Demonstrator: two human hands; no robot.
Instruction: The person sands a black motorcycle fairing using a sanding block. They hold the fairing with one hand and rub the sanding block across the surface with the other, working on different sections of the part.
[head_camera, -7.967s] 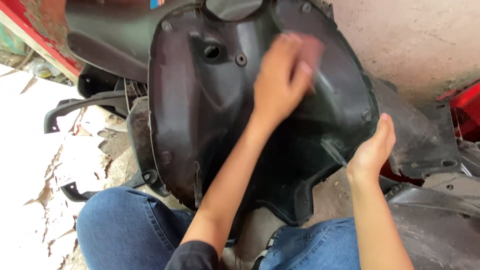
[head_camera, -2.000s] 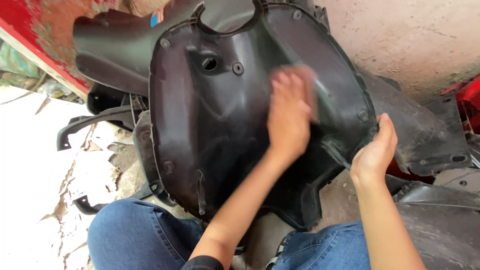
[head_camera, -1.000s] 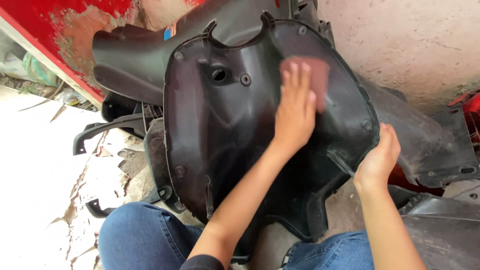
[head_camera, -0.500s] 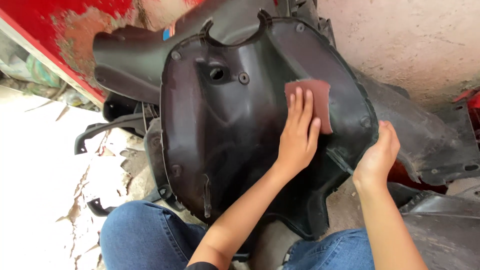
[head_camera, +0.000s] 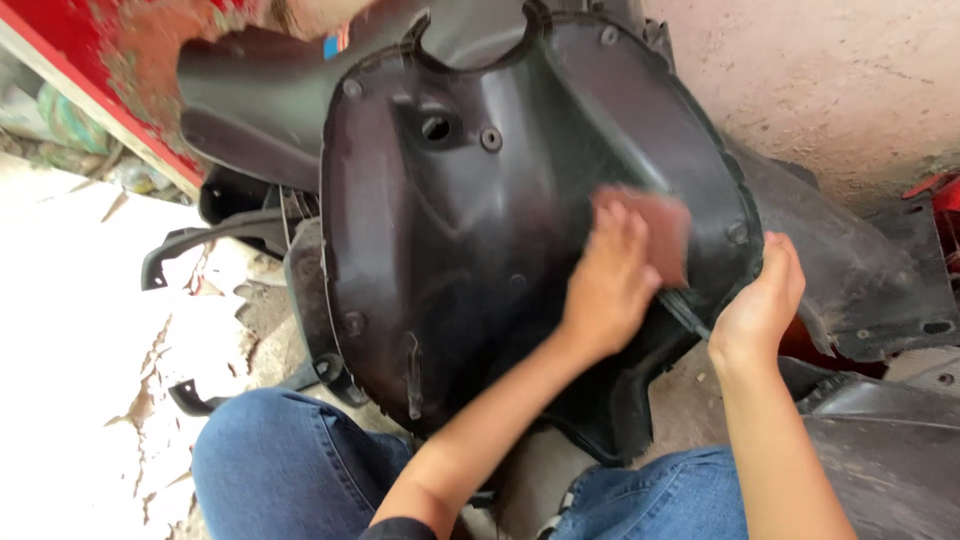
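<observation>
Concrete wall behind; reddish pad (head_camera: 655, 232) half hidden under left hand (head_camera: 607, 285).

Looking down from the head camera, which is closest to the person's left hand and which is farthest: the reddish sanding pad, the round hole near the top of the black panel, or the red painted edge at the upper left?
From the left hand:
1. Reddish sanding pad, under its fingers, right side of the black panel.
2. Round hole, up and to the left on the panel.
3. Red painted edge, far upper left, beyond the panel.
</observation>
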